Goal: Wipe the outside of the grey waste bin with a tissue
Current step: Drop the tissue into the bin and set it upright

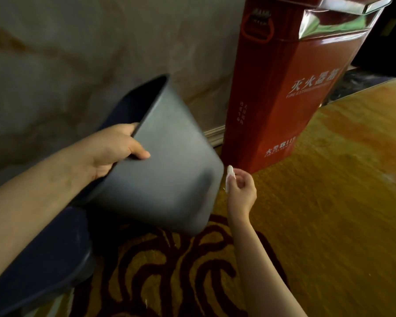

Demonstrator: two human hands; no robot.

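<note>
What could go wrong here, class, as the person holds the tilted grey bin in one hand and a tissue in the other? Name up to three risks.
1. The left hand grips the grey bin only at its rim, tilted off the carpet; it might slip or twist when pressed.
2. The tissue, pinched small in the right hand, may cover little surface.
3. The red fire extinguisher box stands close; the bin could knock it.

Both forearms bare, no sleeves, no watch/rings seen. Left hand [114,149] & right hand [240,191]: short plain nails. Dark navy trousers [39,255] on leg.
</note>
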